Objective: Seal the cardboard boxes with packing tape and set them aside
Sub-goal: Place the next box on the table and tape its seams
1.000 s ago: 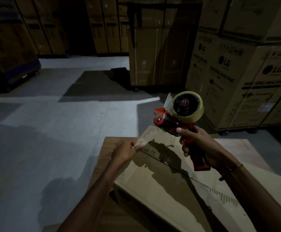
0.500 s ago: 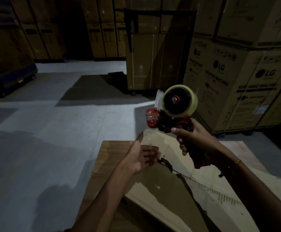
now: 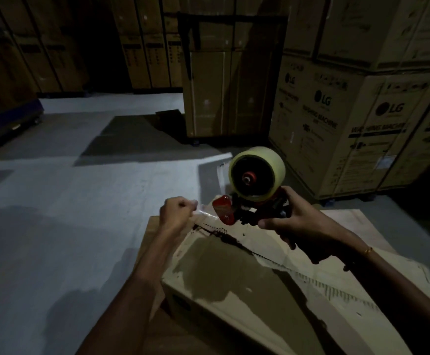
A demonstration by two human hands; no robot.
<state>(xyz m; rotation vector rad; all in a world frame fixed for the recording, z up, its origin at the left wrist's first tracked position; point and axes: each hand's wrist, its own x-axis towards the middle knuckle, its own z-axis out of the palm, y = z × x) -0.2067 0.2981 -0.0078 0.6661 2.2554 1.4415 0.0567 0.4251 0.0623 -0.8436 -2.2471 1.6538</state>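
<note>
A flat cardboard box [image 3: 247,285] lies on a wooden table [image 3: 150,231] in front of me, its top seam running from the far end toward the right. My right hand [image 3: 293,221] grips the handle of a red tape dispenser [image 3: 237,208] with a pale roll of tape [image 3: 257,172], held just above the box's far end. My left hand [image 3: 177,210] pinches the free end of the clear tape [image 3: 203,212], stretched out a short way to the left of the dispenser's mouth.
Large stacked washing machine cartons [image 3: 357,119] stand to the right beyond the table. A tall strapped carton [image 3: 221,93] stands straight ahead. More cartons [image 3: 137,47] line the dark back wall. Grey concrete floor [image 3: 68,201] spreads to the left.
My left hand lifted off the box's far corner, opened, then closed on the tape end. The dispenser came down toward the box's far end.
</note>
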